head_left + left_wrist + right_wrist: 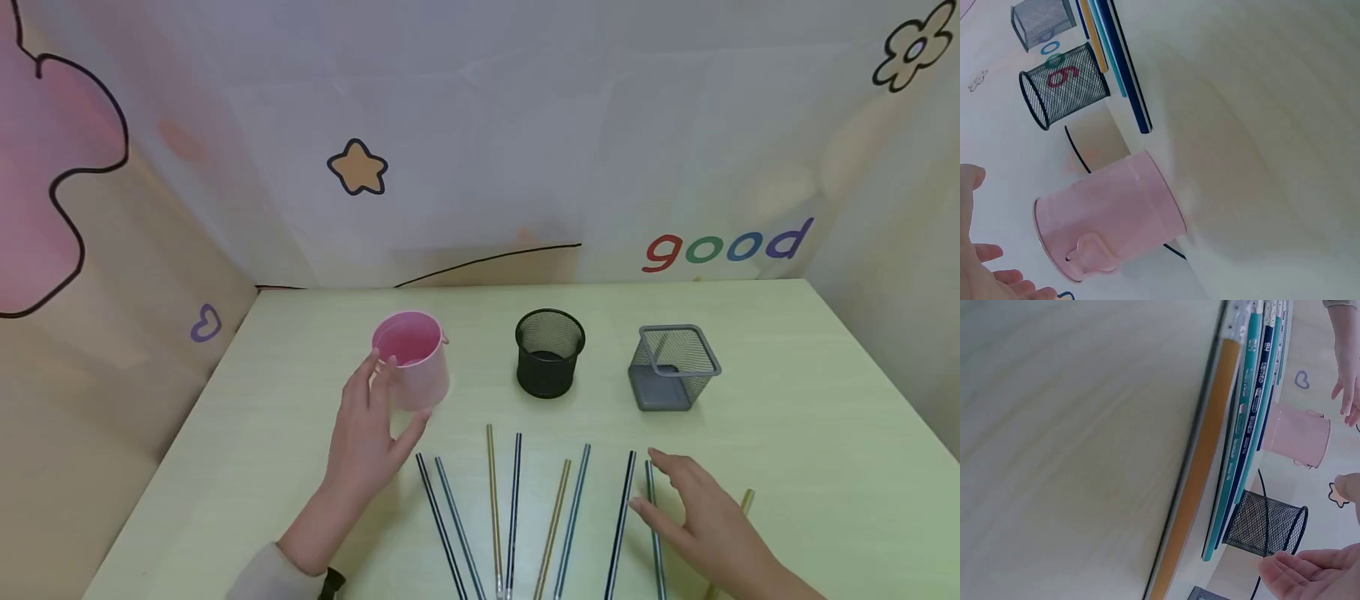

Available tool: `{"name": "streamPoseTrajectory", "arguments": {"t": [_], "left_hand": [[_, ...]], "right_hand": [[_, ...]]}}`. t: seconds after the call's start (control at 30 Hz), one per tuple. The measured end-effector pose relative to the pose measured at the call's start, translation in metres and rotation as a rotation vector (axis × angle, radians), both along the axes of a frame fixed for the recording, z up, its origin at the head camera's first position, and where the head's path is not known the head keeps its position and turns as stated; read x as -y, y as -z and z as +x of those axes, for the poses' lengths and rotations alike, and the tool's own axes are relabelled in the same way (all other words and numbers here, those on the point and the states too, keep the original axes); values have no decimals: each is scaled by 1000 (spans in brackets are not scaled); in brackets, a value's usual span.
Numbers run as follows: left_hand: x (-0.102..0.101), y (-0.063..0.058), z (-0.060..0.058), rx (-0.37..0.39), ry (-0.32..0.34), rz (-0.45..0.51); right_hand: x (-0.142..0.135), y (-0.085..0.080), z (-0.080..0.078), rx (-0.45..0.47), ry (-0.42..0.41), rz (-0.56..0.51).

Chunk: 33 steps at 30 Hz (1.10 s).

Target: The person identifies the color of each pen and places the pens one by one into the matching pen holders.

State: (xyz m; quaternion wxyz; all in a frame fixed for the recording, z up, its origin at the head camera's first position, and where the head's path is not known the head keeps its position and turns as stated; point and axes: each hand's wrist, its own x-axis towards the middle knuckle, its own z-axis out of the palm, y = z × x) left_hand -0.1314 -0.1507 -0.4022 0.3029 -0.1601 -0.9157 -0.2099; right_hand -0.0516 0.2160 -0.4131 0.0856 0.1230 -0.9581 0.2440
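Note:
My left hand [365,442] reaches beside the near left of a pink bucket [423,385], fingers spread and overlapping its rim in the head view. The left wrist view shows the thumb and fingers apart, with nothing between them and the pink bucket [1107,209] standing beyond. My right hand [708,521] hovers over the pencils at the right, thumb and fingers apart and holding nothing. Nearest to it are a dark blue pencil [620,521], a teal pencil [654,533] and a yellow pencil [748,500], partly hidden by the hand.
A round black mesh cup [546,377] stands at the middle back, and a square grey mesh holder [663,396] to its right. Several more pencils, such as a yellow one [492,500] and a blue one [457,521], lie fanned along the front. Printed cloth [480,150] walls the table's back.

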Motion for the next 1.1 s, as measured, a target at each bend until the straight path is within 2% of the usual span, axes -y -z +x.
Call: {"name": "streamPoseTrajectory", "arguments": {"t": [0.17,0.27,0.37,0.53,0.83,1.1], "left_hand": [[4,-5,-4,4,-40,-2],[6,-6,-7,24,-63,-1],[8,-8,-9,41,-80,7],[10,-9,-12,68,-102,29],[7,-10,-17,163,-145,124],[8,-8,-25,240,-184,223]], "right_hand": [[4,-1,1,94,35,-6],[7,-1,0,108,53,2],[10,-2,-3,159,74,0],[14,-4,-7,294,130,-8],[22,-1,-7,303,155,-76],[29,6,-10,322,159,-32]]}}
